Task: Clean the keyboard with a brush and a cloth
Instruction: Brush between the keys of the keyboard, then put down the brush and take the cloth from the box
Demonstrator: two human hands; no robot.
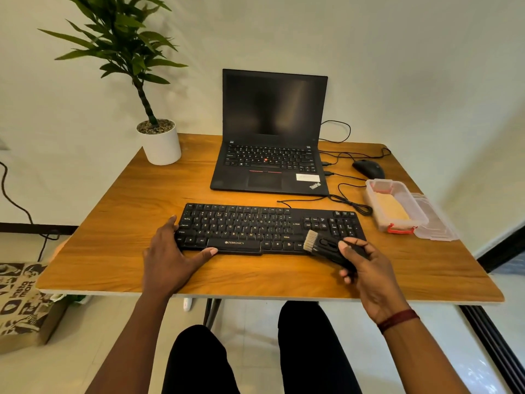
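A black keyboard [255,227] lies across the near middle of the wooden table [119,243]. My left hand [167,257] rests on its left end, thumb along the front edge and fingers at the left side. My right hand [366,268] grips a black brush [326,247] by its handle. The brush's pale bristles touch the keys at the lower right of the main block, beside the arrow keys. A yellow cloth [392,209] lies folded inside a clear plastic box [372,200] to the right of the keyboard.
An open black laptop [270,163] stands behind the keyboard, with a black mouse [369,168] and cables to its right. The box's clear lid [437,220] lies beside the box. A potted plant [160,143] is at the back left corner.
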